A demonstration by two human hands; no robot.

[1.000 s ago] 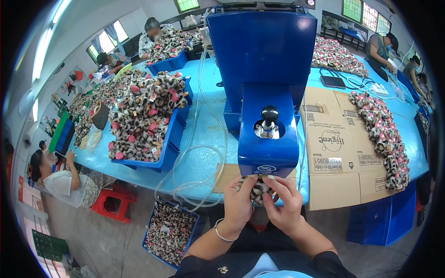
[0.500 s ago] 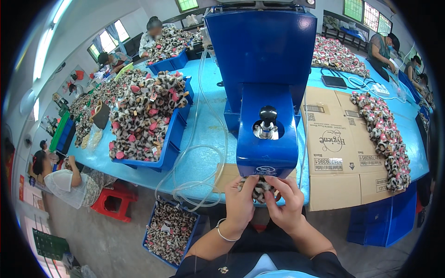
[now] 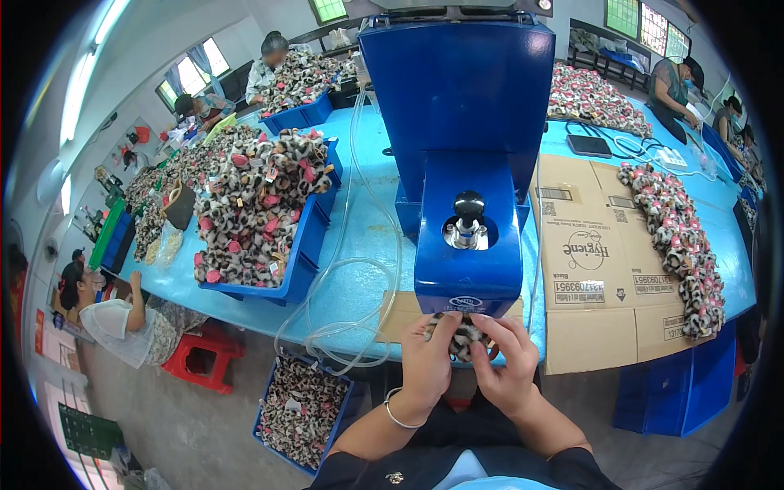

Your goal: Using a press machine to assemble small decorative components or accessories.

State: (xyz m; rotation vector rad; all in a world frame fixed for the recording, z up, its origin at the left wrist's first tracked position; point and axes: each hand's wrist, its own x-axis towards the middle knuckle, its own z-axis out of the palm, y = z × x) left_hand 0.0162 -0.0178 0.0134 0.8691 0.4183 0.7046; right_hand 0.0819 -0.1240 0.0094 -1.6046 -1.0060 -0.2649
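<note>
Between my two hands is a small spotted plush piece (image 3: pixel 463 341), furry in black, white and brown. My left hand (image 3: pixel 426 359) pinches its left side, with a silver bangle on the wrist. My right hand (image 3: pixel 510 359) grips it from the right with thumb and fingers. Both hands are right at the lower front of a tall blue machine (image 3: pixel 467 282), whose head hides the piece's far edge. A black knob (image 3: pixel 469 205) on a metal fitting sits in an opening on top of that head.
Left of the machine, a blue crate (image 3: pixel 304 265) is heaped with similar plush pieces; another crate (image 3: pixel 349 412) stands on the floor. Clear tubing (image 3: pixel 390 298) loops on the blue table. Flattened cardboard (image 3: pixel 584 327) lies right, beside a row of plush pieces (image 3: pixel 674 237). Several people work around.
The plush piece has shifted slightly lower in my hands, showing a little more of it. My grip stays much the same. At the left, a seated person's arm has moved.
</note>
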